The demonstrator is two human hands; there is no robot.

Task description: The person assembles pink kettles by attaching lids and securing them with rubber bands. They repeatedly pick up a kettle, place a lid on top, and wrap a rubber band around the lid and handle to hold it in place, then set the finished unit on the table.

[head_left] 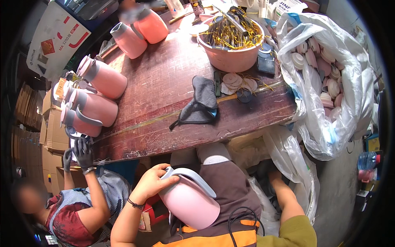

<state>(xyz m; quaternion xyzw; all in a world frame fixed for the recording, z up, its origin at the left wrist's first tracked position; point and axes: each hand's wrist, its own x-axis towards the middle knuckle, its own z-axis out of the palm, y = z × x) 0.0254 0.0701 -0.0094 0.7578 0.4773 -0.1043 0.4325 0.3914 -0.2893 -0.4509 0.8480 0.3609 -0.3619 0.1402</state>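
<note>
A pink jug [191, 203] with a grey curved handle lies tilted over my lap. My left hand [158, 180] is closed around its grey top, thumb beside the handle. To the right, my right forearm reaches down below the table edge, next to a clear plastic bag [288, 158]. Part of my right hand [274, 178] shows in the shade there; its fingers are hidden, so I cannot tell what they touch. On the table ahead lies a crumpled dark grey cloth [201, 101].
Several pink jugs [108, 80] line the left side of the worn red table [160, 90]. A pink basin [232, 59] holds black and gold ties. Pink discs [234, 82] lie below it. A big clear bag [349, 103] of pink lids stands right. A co-worker's gloved hands [83, 154] are at left.
</note>
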